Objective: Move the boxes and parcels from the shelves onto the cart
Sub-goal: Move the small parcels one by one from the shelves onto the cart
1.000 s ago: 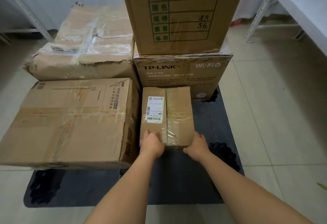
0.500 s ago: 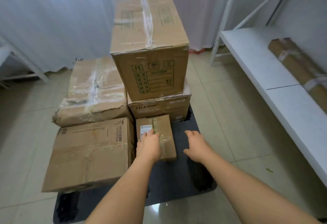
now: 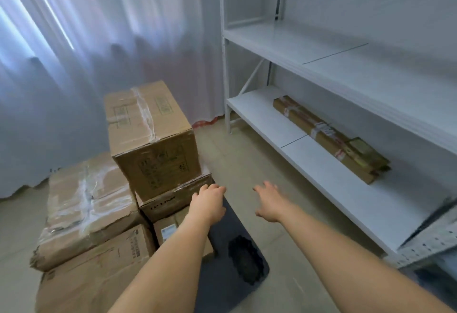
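Reaching forward over the cart (image 3: pixel 230 226), both bare hands are empty. The left hand (image 3: pixel 209 204) hangs with fingers loosely bent, its grip slack and holding nothing, over the corner of the TP-Link box (image 3: pixel 173 200); contact cannot be told. The right hand (image 3: pixel 270 202) is spread, fingers apart, palm down, above the floor (image 3: pixel 242 154) between cart and shelf (image 3: pixel 346 184).

Five boxes sit on the dark cart. A tall box (image 3: pixel 150 137), taped across its top, stands on the TP-Link box. A small box (image 3: pixel 170 230) with a white label lies in front of the TP-Link box, partly hidden by the left forearm. To the left, a taped box (image 3: pixel 86 204) wrapped in clear film rests on a wide box (image 3: pixel 99 268) at the bottom.

One long parcel (image 3: pixel 331 138), flat and brown with red-and-white labels, lies on the lower white shelf against the wall, well apart from both hands. The upper shelf (image 3: pixel 321 50) is white too. Pale curtains (image 3: pixel 99 53) hang behind the cart.
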